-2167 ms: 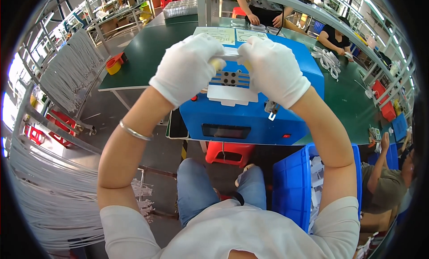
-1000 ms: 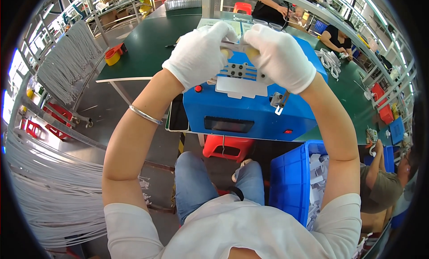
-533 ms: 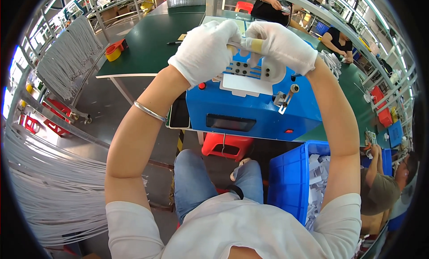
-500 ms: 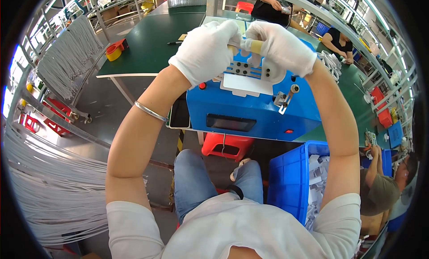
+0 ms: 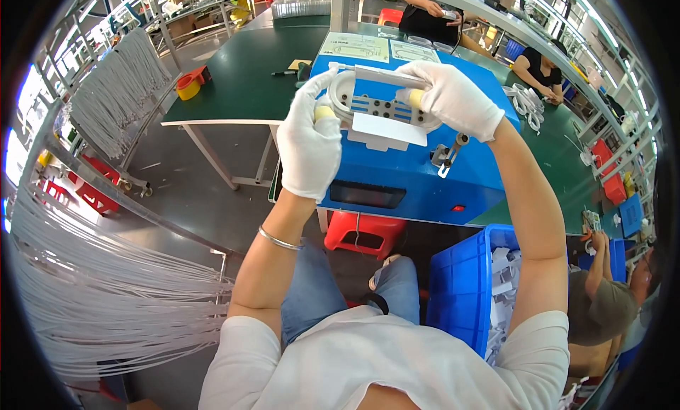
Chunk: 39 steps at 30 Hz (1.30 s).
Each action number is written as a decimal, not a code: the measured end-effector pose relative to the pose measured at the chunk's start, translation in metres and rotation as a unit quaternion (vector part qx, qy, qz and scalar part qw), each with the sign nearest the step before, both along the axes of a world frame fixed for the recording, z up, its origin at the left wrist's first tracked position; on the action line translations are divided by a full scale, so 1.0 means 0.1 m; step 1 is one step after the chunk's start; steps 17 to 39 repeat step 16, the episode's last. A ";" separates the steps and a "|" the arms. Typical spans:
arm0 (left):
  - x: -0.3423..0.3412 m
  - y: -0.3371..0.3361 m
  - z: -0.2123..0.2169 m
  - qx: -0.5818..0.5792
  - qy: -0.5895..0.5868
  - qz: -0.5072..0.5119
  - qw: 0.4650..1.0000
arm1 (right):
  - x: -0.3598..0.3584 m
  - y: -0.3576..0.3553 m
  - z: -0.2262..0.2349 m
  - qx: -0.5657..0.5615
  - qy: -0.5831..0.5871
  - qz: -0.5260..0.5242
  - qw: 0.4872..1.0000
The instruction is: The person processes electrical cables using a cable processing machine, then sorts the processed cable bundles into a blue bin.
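Green table [image 5: 234, 91], blue machine [image 5: 404, 169], yellow-red tape rolls [image 5: 190, 84], pen [image 5: 283, 73]

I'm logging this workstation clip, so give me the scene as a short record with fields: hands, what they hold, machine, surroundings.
left hand: gloved left hand, gripping the left end of the white cable loop
right hand: gloved right hand, holding the loop's right end
machine: blue machine with a pale holed plate under the loop
table: green table with a yellow tape roll
beside: blue bin at right; white cables hanging at left
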State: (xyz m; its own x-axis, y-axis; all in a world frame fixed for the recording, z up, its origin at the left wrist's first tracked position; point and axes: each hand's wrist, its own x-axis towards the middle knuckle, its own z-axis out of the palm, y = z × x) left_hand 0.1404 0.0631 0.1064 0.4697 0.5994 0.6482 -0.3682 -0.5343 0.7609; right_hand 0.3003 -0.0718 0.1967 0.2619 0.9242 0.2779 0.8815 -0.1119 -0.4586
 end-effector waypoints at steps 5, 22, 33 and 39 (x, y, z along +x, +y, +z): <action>-0.14 -0.28 -0.19 -0.218 -0.105 -0.016 0.970 | -0.04 0.08 0.00 0.000 0.028 -0.027 0.999; -0.30 -0.62 0.31 -0.191 0.043 -0.337 0.921 | -0.38 -0.30 0.46 0.096 0.015 0.029 0.995; -0.30 -0.62 0.31 -0.191 0.043 -0.337 0.921 | -0.38 -0.30 0.46 0.096 0.015 0.029 0.995; -0.30 -0.62 0.31 -0.191 0.043 -0.337 0.921 | -0.38 -0.30 0.46 0.096 0.015 0.029 0.995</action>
